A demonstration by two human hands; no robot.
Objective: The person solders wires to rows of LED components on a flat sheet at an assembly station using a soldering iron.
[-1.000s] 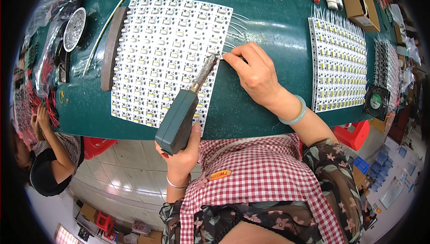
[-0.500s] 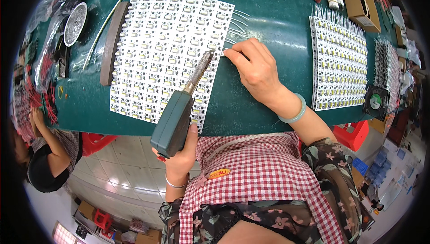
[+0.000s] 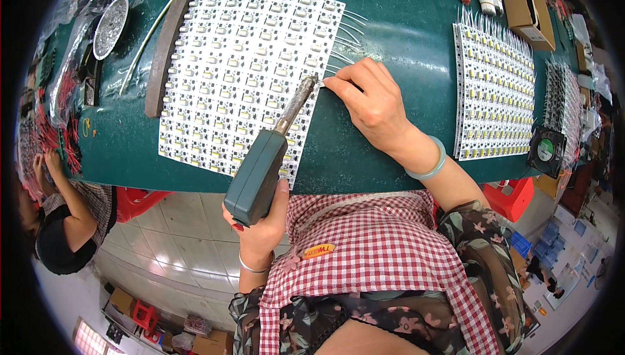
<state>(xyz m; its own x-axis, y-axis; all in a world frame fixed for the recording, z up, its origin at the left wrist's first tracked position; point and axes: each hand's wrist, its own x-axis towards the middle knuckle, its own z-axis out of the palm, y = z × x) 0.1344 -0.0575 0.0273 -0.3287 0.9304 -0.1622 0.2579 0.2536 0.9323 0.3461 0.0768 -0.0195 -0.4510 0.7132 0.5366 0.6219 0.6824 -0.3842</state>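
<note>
Left hand [image 3: 265, 223] is wrapping one soldering gun [image 3: 256, 176] by its body, mid-frame; right hand [image 3: 372, 102] is pinching what's looking like one thin white wire [image 3: 321, 84] at the right edge of one circuit board [image 3: 224, 104], lying upper centre-left. Board's probably handling light, bendy, fragile: hold by edges. One grey bar [image 3: 165, 55] is flanking its left side.

Bd sheet [image 3: 242, 71] lies on tbl [image 3: 384, 159], bar [image 3: 167, 58] L, fan [image 3: 545, 150] R.

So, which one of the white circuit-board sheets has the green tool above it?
The large left sheet, beside the dark bar: the left hand holds the green tool over it. The sheets farther right have none above them.
</note>
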